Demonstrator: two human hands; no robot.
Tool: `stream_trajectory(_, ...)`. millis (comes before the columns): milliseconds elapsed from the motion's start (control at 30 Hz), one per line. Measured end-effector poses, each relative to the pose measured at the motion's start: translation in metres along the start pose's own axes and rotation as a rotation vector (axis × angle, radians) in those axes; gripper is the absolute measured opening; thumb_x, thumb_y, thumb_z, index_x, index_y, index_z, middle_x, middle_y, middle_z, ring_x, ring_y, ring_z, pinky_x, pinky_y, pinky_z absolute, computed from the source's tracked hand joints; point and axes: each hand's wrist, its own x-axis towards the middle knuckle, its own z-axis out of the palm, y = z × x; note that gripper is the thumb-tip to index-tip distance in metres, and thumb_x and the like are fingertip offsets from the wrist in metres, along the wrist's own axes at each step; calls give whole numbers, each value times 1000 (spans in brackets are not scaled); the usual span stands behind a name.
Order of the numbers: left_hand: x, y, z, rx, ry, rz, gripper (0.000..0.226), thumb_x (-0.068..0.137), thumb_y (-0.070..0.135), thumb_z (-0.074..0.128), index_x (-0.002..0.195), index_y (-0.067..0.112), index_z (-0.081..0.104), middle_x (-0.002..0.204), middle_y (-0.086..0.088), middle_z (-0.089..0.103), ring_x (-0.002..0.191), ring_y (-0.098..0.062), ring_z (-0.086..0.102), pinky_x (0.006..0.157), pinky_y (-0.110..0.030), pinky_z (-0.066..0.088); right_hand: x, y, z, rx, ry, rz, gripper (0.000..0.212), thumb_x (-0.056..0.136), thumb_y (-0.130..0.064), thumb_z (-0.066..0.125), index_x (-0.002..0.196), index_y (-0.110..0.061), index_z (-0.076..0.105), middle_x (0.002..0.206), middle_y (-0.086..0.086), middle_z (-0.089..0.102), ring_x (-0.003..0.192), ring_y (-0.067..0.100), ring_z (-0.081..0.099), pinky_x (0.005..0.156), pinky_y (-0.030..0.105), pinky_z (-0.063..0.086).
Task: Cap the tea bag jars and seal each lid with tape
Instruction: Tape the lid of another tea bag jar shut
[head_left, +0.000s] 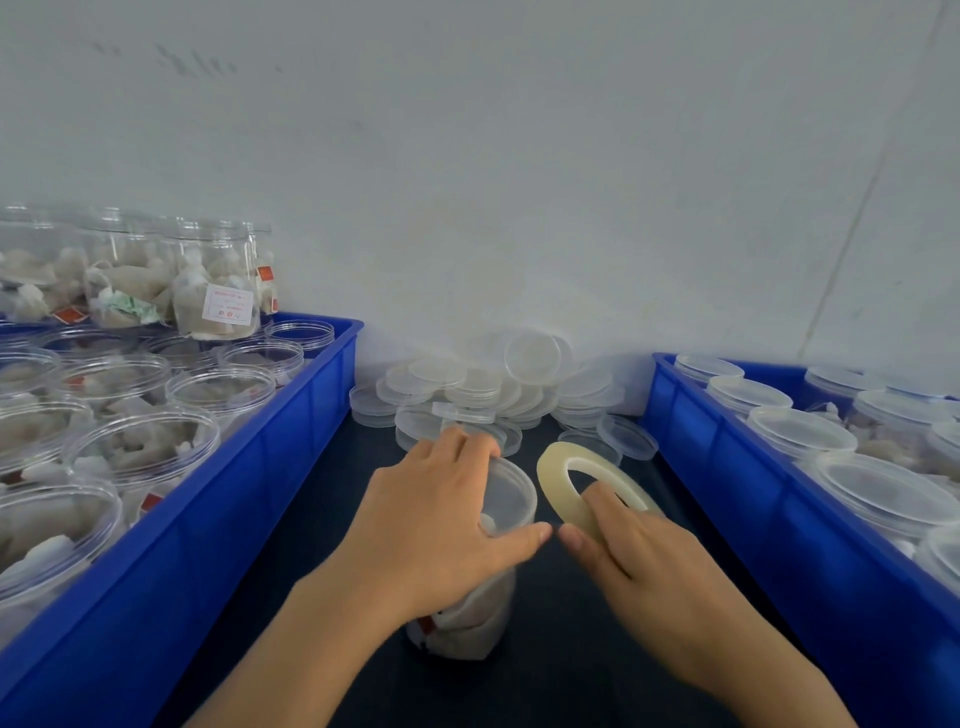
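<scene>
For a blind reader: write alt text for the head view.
A left hand grips a lidded tea bag jar while the right hand holds a tape roll beside it, between two blue crates of jars.

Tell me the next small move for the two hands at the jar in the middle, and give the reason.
Probably bring the tape end across to the lid's edge and press it down. The left hand grips the clear plastic jar of tea bags with its translucent lid already on, while the right hand holds the pale yellowish ring of tape just beside it; no tape is visible on the lid yet.
</scene>
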Motion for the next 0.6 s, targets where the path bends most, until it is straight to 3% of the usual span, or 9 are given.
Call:
stream_trajectory(100,3,2,4,50,29,-5,79,70,83,27,131,33,33,129,16,42,113,-6,46,81,-25,36,-2,3,-6,-8,-28,-23,55,74,-75,5,92,-33,35,77,-5,53,75,5,49,63,14,32)
stream_trajectory(267,3,3,6,63,75,-23,76,74,81,35,132,33,34,128,18,43,109,-4,46,77,-23,33,-1,0,-3,1,31,-1,23,99,-49,25,91,-31,38,75,-3,53,72,10,52,62,17,36)
stream_trajectory(367,3,5,9,50,121,-28,71,74,79,41,130,34,36,124,20,44,106,-2,46,76,-22,32,0,-3,0,5,51,17,25,99,-47,25,91,-29,39,75,-3,55,70,11,53,65,21,39)
stream_trajectory(600,4,6,13,13,170,-33,69,74,75,47,128,34,39,119,19,46,105,-3,47,76,-20,35,10,-14,13,-48,151,149,29,100,-45,30,74,-32,29,64,-5,48,57,8,47,52,19,30)
